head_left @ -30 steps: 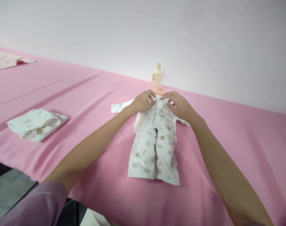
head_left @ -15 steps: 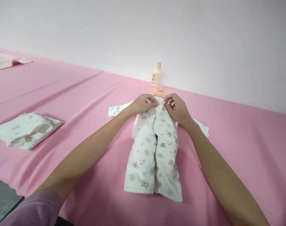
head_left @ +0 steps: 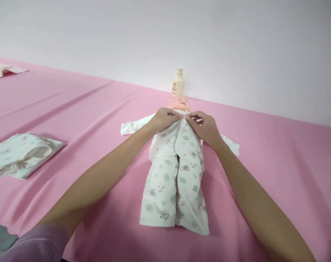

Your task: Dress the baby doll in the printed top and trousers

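A baby doll (head_left: 182,103) lies on its back, dressed in a white printed jacket (head_left: 165,142) and matching trousers (head_left: 160,189). At the jacket's neckline, my left hand (head_left: 165,118) pinches the left front edge between thumb and fingers. Close beside it, my right hand (head_left: 205,125) pinches the right front edge at the collar. The two sets of fingertips nearly meet just below the doll's chin. Whatever fastener lies between them is too small to make out. Both jacket sleeves stretch out sideways on the cloth.
A pump bottle (head_left: 178,83) stands behind the doll's head near the white wall (head_left: 236,54). Folded printed baby clothing (head_left: 26,153) lies to the left on the pink cloth (head_left: 100,109). A pale pink cloth (head_left: 4,70) rests at the far left.
My fingertips have drawn closer together at the collar, bringing the jacket's front edges together there. The view has shifted slightly, and more of the doll's face shows.
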A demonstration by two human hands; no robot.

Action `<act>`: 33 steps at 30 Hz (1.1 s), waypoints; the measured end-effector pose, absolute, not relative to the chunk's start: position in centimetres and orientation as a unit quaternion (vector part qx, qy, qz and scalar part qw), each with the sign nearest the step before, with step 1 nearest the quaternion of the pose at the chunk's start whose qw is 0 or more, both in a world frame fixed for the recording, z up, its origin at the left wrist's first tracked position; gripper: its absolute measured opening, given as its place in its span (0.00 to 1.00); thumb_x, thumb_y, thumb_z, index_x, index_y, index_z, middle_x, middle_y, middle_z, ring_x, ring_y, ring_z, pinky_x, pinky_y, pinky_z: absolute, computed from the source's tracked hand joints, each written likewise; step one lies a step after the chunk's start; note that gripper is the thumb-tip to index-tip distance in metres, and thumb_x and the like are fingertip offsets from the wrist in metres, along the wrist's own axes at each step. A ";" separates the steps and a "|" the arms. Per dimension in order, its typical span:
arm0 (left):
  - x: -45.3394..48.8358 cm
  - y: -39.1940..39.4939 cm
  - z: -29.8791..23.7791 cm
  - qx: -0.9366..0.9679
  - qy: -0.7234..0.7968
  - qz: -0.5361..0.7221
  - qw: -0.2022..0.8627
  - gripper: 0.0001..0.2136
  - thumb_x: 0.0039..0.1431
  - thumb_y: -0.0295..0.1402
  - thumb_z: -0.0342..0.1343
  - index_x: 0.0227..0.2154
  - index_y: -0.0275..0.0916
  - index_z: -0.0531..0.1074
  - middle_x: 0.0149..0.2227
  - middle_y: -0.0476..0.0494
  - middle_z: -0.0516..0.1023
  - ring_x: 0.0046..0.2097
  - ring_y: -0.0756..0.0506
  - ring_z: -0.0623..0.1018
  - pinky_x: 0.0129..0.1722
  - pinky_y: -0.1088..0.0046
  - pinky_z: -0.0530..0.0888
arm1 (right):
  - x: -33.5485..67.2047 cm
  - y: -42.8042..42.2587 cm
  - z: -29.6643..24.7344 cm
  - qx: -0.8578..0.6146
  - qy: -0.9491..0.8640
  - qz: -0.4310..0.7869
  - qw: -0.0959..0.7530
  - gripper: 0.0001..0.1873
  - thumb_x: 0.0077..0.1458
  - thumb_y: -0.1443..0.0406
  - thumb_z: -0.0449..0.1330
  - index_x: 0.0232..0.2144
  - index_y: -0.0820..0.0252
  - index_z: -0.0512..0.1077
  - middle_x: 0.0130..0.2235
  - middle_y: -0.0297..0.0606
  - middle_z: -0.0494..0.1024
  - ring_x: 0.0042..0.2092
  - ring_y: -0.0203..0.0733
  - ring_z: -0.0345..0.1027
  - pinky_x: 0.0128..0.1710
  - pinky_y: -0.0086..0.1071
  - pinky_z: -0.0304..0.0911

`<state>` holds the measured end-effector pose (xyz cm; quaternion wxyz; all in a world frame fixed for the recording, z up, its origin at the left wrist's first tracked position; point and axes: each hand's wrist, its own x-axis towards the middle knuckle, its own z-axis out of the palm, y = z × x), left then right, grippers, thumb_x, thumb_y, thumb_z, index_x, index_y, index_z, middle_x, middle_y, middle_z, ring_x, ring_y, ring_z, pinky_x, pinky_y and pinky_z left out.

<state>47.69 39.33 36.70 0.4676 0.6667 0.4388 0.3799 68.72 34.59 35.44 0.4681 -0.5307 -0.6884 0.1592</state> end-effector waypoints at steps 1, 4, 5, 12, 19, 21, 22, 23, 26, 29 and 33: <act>47.7 39.3 36.7 0.666 0.440 0.379 0.468 0.10 0.61 0.41 0.69 0.33 0.39 0.84 0.35 0.44 0.85 0.38 0.46 0.80 0.40 0.70 0.76 | 68.8 34.5 35.5 -0.529 -0.689 0.165 0.467 0.09 0.62 0.56 0.68 0.40 0.51 0.83 0.45 0.39 0.87 0.41 0.46 0.75 0.44 0.44 0.75; 47.6 39.4 36.6 0.668 0.442 0.376 0.466 0.11 0.60 0.42 0.71 0.33 0.40 0.84 0.36 0.44 0.85 0.39 0.45 0.81 0.40 0.70 0.76 | 69.0 34.3 35.6 -0.531 -0.681 0.195 0.466 0.09 0.60 0.56 0.70 0.40 0.51 0.85 0.42 0.39 0.87 0.38 0.45 0.75 0.42 0.43 0.75; 47.6 39.4 36.6 0.669 0.441 0.375 0.467 0.11 0.59 0.42 0.71 0.33 0.40 0.84 0.37 0.45 0.85 0.40 0.45 0.81 0.41 0.70 0.76 | 69.1 34.3 35.6 -0.533 -0.675 0.206 0.467 0.10 0.59 0.56 0.71 0.40 0.51 0.86 0.40 0.38 0.86 0.36 0.44 0.75 0.41 0.42 0.75; 47.6 39.3 36.5 0.668 0.447 0.363 0.471 0.12 0.54 0.43 0.76 0.31 0.40 0.85 0.37 0.43 0.86 0.41 0.43 0.82 0.43 0.67 0.78 | 69.3 34.6 34.8 -0.527 -0.645 0.249 0.494 0.13 0.55 0.53 0.74 0.39 0.50 0.87 0.37 0.38 0.85 0.37 0.44 0.75 0.38 0.40 0.74; 47.6 39.2 36.4 0.685 0.445 0.363 0.449 0.10 0.57 0.42 0.73 0.31 0.40 0.85 0.38 0.43 0.86 0.41 0.43 0.82 0.43 0.67 0.77 | 69.0 34.6 34.2 -0.515 -0.638 0.251 0.515 0.13 0.55 0.53 0.76 0.40 0.51 0.86 0.42 0.38 0.87 0.42 0.46 0.79 0.47 0.42 0.77; 47.1 39.3 36.8 0.701 0.440 0.342 0.445 0.09 0.58 0.42 0.72 0.32 0.41 0.86 0.38 0.43 0.86 0.41 0.44 0.82 0.44 0.66 0.77 | 69.0 34.5 34.5 -0.517 -0.641 0.245 0.511 0.12 0.56 0.54 0.75 0.39 0.51 0.84 0.43 0.38 0.87 0.44 0.46 0.79 0.50 0.43 0.77; 46.9 39.3 37.0 0.707 0.437 0.329 0.448 0.09 0.58 0.41 0.72 0.33 0.42 0.86 0.39 0.43 0.86 0.41 0.44 0.81 0.44 0.66 0.77 | 69.1 34.4 34.6 -0.522 -0.645 0.239 0.505 0.11 0.57 0.55 0.74 0.38 0.52 0.83 0.44 0.38 0.87 0.45 0.46 0.80 0.50 0.43 0.77; 46.7 39.4 37.2 0.712 0.434 0.316 0.452 0.09 0.58 0.41 0.72 0.35 0.42 0.87 0.40 0.43 0.86 0.41 0.44 0.81 0.44 0.66 0.77 | 69.2 34.3 34.8 -0.528 -0.650 0.230 0.496 0.10 0.58 0.55 0.73 0.37 0.52 0.82 0.44 0.39 0.87 0.45 0.46 0.80 0.51 0.44 0.77; 46.2 39.3 37.7 0.726 0.422 0.301 0.452 0.11 0.57 0.42 0.73 0.38 0.43 0.87 0.44 0.42 0.86 0.42 0.43 0.81 0.44 0.67 0.76 | 69.4 34.1 35.4 -0.535 -0.677 0.206 0.461 0.07 0.61 0.56 0.70 0.37 0.51 0.82 0.48 0.40 0.86 0.45 0.47 0.80 0.51 0.46 0.78; 46.2 39.3 37.8 0.731 0.432 0.307 0.430 0.11 0.56 0.42 0.73 0.38 0.42 0.86 0.44 0.41 0.85 0.42 0.44 0.80 0.43 0.69 0.75 | 69.6 34.0 35.7 -0.527 -0.696 0.204 0.443 0.07 0.62 0.57 0.70 0.39 0.51 0.84 0.49 0.41 0.86 0.45 0.48 0.80 0.50 0.48 0.79; 46.4 39.3 37.8 0.727 0.449 0.306 0.420 0.11 0.55 0.42 0.74 0.37 0.41 0.86 0.43 0.40 0.86 0.44 0.42 0.81 0.42 0.68 0.75 | 69.7 33.9 35.9 -0.524 -0.693 0.215 0.445 0.09 0.60 0.55 0.72 0.38 0.50 0.85 0.46 0.40 0.87 0.44 0.49 0.80 0.46 0.46 0.78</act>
